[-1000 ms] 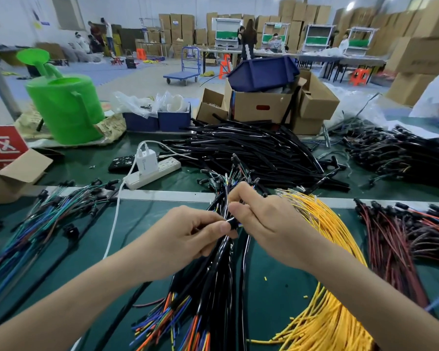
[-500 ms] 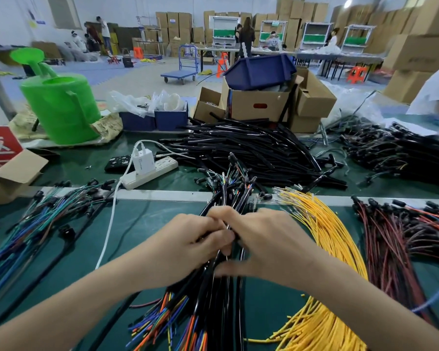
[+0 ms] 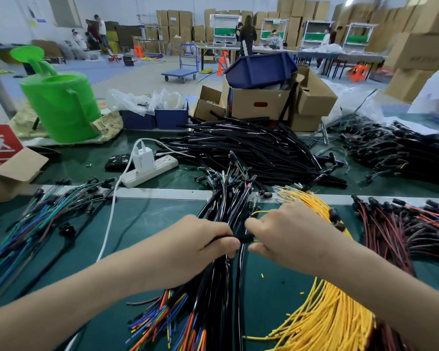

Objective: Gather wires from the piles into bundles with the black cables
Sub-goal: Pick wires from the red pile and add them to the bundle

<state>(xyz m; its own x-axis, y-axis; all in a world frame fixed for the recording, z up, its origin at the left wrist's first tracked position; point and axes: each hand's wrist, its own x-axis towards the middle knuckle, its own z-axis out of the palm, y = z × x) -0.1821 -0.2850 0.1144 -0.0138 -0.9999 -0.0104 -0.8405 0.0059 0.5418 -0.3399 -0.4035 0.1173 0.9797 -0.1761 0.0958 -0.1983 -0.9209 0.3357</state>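
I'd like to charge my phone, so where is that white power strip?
In the head view, the white power strip lies on the green table left of centre, in front of the green watering can and left of the black cable pile.

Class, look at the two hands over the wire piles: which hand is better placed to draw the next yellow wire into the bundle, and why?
Probably the right hand: it lies against the yellow wire pile, while the left hand grips the black bundle.
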